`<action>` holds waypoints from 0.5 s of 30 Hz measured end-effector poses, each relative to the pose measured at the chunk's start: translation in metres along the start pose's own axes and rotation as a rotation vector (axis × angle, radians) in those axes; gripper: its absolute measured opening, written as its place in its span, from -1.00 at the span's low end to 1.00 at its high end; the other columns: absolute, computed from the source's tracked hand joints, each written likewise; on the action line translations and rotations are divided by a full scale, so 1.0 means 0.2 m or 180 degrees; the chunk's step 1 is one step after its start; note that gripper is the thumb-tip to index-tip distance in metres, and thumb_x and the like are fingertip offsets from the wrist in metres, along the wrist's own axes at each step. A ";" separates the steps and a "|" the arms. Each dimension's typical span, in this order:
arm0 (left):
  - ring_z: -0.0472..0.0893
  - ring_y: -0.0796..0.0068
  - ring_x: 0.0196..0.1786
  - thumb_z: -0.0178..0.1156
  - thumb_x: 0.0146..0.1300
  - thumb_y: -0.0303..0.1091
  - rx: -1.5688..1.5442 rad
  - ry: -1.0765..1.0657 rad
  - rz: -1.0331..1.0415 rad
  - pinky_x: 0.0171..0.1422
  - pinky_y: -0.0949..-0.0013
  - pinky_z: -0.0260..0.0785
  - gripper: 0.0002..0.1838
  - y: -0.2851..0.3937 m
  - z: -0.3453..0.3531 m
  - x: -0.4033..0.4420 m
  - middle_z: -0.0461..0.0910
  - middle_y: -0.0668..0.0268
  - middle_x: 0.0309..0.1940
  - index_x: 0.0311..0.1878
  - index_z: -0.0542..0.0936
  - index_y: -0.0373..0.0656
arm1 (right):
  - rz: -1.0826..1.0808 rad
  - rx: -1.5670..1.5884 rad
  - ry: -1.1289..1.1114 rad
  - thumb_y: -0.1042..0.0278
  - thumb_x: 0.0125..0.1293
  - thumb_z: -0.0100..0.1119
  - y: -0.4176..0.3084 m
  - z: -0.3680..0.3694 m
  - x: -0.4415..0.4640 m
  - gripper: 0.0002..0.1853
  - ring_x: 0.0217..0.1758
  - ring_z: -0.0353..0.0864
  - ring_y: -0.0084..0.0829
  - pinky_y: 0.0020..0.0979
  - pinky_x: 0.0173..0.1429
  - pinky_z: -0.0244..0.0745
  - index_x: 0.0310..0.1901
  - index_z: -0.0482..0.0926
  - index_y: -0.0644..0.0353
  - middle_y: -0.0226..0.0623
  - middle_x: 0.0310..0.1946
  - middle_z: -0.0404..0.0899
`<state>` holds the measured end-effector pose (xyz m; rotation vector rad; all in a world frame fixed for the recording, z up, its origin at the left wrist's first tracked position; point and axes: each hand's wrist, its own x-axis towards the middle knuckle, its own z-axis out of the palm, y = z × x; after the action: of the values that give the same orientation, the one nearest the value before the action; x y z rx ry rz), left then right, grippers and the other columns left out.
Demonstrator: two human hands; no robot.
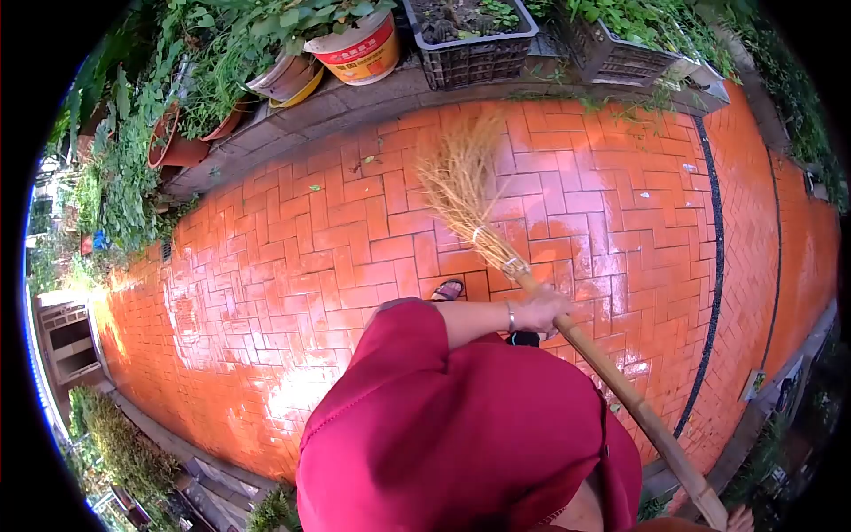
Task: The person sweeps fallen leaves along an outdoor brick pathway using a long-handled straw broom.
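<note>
A long broom (634,403) with a bamboo handle and straw-coloured twig bristles runs from the lower right up to the middle of the view. My left hand (542,310), with a bracelet at its wrist, is wrapped round the lower handle, just behind where the bristles are bound. At the bottom right edge, my right hand (738,519) is at the upper end of the handle; only some of its fingers show, and they appear to grip it. The bristle head (461,177) is over the orange brick paving (337,204), its tips blurred.
Along the far kerb stand a red-and-yellow bucket planter (359,53), a dark plastic crate (470,53) with soil, and another planted crate (616,49). Terracotta pots (177,142) lean at the left. A dark drain strip (712,266) crosses the wet, shiny paving. A few leaves (370,160) lie scattered.
</note>
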<state>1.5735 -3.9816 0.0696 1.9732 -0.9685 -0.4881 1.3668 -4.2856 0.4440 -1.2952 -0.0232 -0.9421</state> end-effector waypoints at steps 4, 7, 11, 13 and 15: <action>0.50 0.27 -0.25 0.22 -0.18 -0.30 0.0510 -0.0244 -0.1198 -0.18 0.20 0.24 -0.81 -0.64 -0.29 -0.70 0.52 0.32 -0.44 -0.40 0.50 0.03 | 0.1515 0.0537 0.0309 0.57 0.06 -0.07 0.68 0.37 -0.31 -0.83 -0.45 0.10 -0.51 -0.45 -0.29 0.08 -0.47 0.16 0.12 -0.39 -0.56 0.08; 0.52 0.28 -0.24 0.16 -0.13 -0.33 0.1012 -0.1212 -0.1758 -0.14 0.26 0.21 -0.82 -0.68 -0.65 -1.02 0.53 0.23 -0.46 -0.37 0.51 0.01 | 0.2061 0.0552 0.0395 0.53 0.06 -0.01 0.97 0.53 -0.62 -0.85 -0.44 0.16 -0.51 -0.37 -0.23 0.14 -0.35 0.26 0.14 -0.41 -0.59 0.11; 0.52 0.31 -0.29 0.16 -0.16 -0.35 0.1082 -0.1091 -0.1158 -0.18 0.25 0.22 -0.87 -0.47 -0.65 -1.11 0.53 0.27 -0.49 -0.44 0.50 -0.01 | 0.1886 0.0896 0.0977 0.61 0.03 -0.09 0.61 0.37 -0.71 -0.84 -0.49 0.12 -0.52 -0.39 -0.23 0.12 -0.39 0.20 0.13 -0.43 -0.60 0.06; 0.48 0.24 -0.33 0.17 -0.28 -0.41 0.0646 -0.0640 -0.0479 -0.23 0.22 0.22 -0.77 -0.25 -0.56 -1.02 0.47 0.30 -0.55 -0.42 0.48 -0.03 | 0.1519 0.1119 0.0871 0.61 -0.02 -0.06 0.26 0.25 -0.68 -0.79 -0.51 0.08 -0.52 -0.44 -0.30 0.07 -0.47 0.14 0.10 -0.46 -0.61 0.00; 0.47 0.30 -0.40 0.17 -0.36 -0.42 0.0486 -0.0150 0.0549 -0.31 0.25 0.19 -0.79 -0.07 -0.44 -0.90 0.44 0.34 -0.60 -0.53 0.40 -0.06 | 0.0046 -0.0444 0.1305 0.28 0.10 -0.02 -0.09 0.22 -0.67 -0.79 -0.63 0.15 -0.54 -0.51 -0.53 0.12 -0.57 0.21 0.12 -0.48 -0.68 0.12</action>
<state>1.5243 -3.7891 0.1019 1.9973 -1.2251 -0.3746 1.2912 -4.1713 0.4042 -1.2051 0.3750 -1.1980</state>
